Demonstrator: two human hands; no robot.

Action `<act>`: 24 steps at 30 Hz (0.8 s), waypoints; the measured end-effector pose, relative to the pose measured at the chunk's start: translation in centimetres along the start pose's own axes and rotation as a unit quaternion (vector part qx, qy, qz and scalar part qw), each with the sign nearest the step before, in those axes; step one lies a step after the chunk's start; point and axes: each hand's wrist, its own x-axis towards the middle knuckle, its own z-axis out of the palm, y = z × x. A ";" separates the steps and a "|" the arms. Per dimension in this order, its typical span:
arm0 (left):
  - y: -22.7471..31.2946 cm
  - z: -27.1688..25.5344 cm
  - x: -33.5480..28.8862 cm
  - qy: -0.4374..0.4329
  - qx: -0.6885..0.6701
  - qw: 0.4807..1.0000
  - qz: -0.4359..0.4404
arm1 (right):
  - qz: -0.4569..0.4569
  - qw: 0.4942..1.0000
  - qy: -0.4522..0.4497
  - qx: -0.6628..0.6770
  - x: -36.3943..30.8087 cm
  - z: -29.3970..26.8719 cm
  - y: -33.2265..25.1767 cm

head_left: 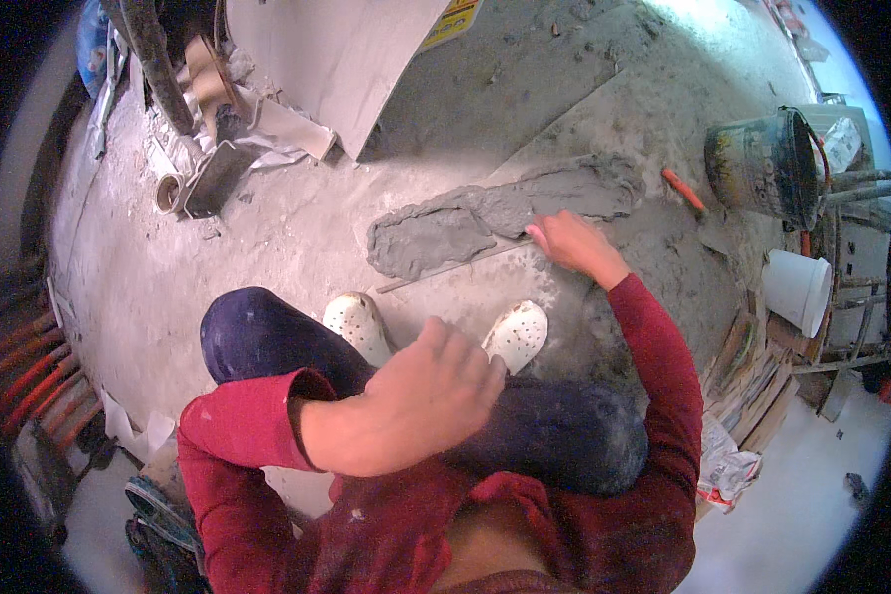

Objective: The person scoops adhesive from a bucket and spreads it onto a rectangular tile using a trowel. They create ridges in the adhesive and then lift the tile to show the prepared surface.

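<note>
A long bed of wet grey mortar (436, 238) is spread on the floor in front of my feet, with a thin straight edge showing along its near side. My right hand (576, 246) is closed at the near edge of this mortar, toward its right part. What its fingers grip is hidden beneath them. Over my dark trousers, near my knees, my left hand (421, 401) hangs with loosely bent fingers and holds nothing visible. An orange stick-like piece (683, 191) lies on the floor to the right of the mortar.
A large pale panel (327, 69) stands at the far left, beside cardboard scraps and rubble (213, 163). To the right are a dirty dark bucket (762, 168), a white bucket (797, 290) and stacked wood strips (757, 396). Reddish bars (40, 381) line the left side.
</note>
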 end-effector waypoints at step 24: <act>-0.2 0.1 -0.1 0.016 0.030 0.999 0.000 | -0.011 0.996 -0.030 0.083 -5.0 3.9 3.3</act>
